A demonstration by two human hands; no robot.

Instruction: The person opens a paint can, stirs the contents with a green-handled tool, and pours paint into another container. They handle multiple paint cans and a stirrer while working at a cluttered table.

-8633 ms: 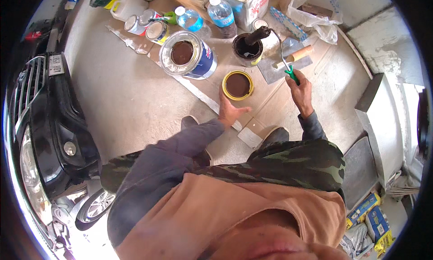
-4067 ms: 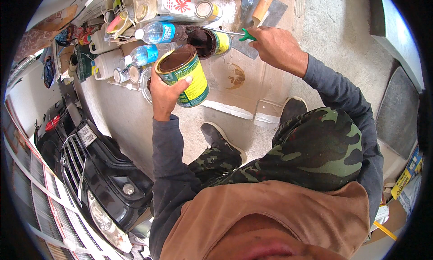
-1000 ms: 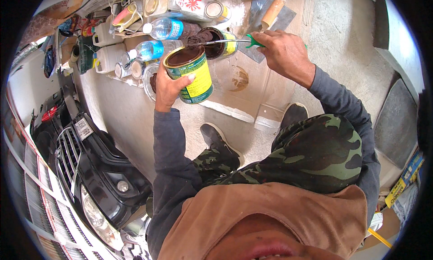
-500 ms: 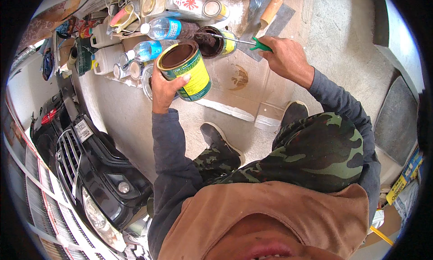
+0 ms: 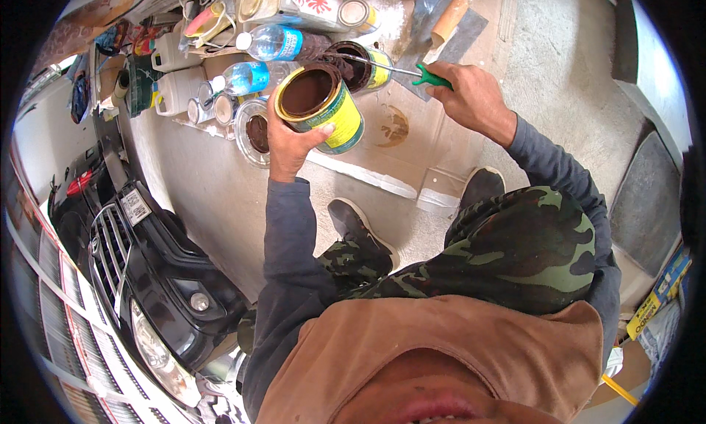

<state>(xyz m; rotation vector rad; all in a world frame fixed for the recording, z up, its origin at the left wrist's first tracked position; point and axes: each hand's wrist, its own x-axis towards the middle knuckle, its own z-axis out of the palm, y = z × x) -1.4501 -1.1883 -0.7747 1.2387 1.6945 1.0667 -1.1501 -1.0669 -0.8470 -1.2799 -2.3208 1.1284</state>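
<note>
My left hand grips an open paint can with a yellow and green label, thumb across its front. Brown paint lies inside it, and the can is tilted slightly. Just behind it, a second yellow-labelled can stands with dark brown paint coating its inside. My right hand is closed round the green handle of a tool with a thin metal rod. The rod reaches left over the second can's mouth; its far end is smeared dark and I cannot make out its shape.
Clear plastic bottles, small tins and a paint-smeared round lid crowd the left of the cardboard. A wide scraper blade with a wooden handle lies behind my right hand. A black car front stands at left.
My left hand has carried its can a little to the right, closer to the second can, uncovering more of the lid. My right hand and the tool look almost unmoved.
</note>
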